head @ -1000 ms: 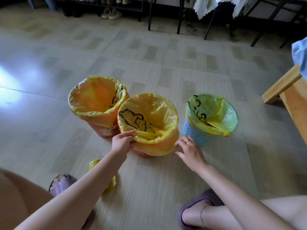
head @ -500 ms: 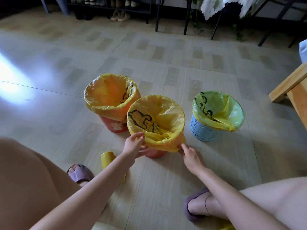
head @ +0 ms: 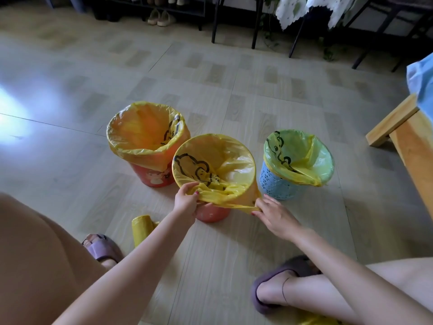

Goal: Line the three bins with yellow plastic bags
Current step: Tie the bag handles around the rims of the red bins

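Three small bins stand on the floor, each with a yellow bag over its rim. The left orange bin carries a yellow bag. The middle orange bin holds a bag printed with a black bear outline. At the right stands the blue perforated bin with its bag. My left hand pinches the middle bag's near edge at the rim. My right hand grips the same bag's slack and stretches it to the right, below the rim.
A roll of yellow bags lies on the floor by my left foot in a purple slipper. My right slipper is near the front. A wooden bench juts in at the right. Chair and table legs stand at the back.
My right hand has taken hold of the middle bag's loose edge and pulled it out to the right. My left hand has closed on the near rim. The view has shifted slightly.
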